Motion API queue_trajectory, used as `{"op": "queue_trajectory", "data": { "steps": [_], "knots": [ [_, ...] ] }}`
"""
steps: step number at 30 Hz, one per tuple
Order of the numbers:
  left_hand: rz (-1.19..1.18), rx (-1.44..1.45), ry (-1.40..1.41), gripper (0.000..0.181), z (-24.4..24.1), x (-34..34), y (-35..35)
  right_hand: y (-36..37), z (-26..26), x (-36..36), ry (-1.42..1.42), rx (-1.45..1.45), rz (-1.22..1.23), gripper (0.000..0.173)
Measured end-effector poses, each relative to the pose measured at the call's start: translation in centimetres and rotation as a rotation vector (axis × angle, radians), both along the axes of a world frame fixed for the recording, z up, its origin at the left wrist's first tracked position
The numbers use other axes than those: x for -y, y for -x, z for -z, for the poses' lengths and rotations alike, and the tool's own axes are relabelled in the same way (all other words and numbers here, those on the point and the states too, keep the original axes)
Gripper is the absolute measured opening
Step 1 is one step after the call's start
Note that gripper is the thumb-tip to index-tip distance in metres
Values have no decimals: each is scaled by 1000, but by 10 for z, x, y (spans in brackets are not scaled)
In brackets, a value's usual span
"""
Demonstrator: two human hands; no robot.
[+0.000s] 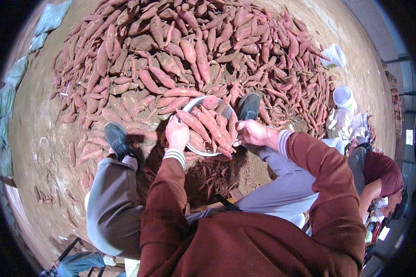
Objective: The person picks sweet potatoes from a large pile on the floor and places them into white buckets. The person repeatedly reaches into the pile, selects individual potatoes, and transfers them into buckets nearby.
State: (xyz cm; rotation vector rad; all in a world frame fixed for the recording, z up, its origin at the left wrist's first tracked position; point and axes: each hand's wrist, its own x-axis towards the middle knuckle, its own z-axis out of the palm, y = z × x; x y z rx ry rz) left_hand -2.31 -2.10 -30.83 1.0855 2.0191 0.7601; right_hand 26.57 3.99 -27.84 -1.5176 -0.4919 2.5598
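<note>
A white plastic bucket [190, 104] filled with reddish sweet potatoes [211, 126] stands between my feet, at the near edge of a large heap of sweet potatoes [201, 59]. My left hand [177, 133] grips the bucket at its left rim, close to the tip of one sweet potato; its fingertips are partly hidden. On the opposite side my right hand [252, 133] has its fingers closed on the right rim. Several roots stick up above the rim. Dark soil and root scraps [211, 176] lie just below the bucket.
My dark shoes [116, 138] rest left and right of the bucket. White buckets [344, 97] and a pale bag [343, 121] stand at the right. A person in a dark red top [383, 169] bends over at the far right. Greenish sacks [5, 107] line the left side.
</note>
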Motion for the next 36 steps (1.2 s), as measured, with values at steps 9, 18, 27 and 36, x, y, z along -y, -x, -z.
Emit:
{"op": "queue_trajectory", "data": {
  "steps": [9,18,27,36],
  "knots": [
    [5,17,-66,30,3,1,5,18,-8,-11,-176,149,-51,39],
    [16,-57,-140,29,3,1,-3,20,-1,-25,-327,353,-269,33],
    [26,71,-84,30,26,1,10,31,30,-44,-238,232,-289,40],
    [122,164,62,33,14,-9,44,46,28,-13,-355,304,-236,22]
  ]
}}
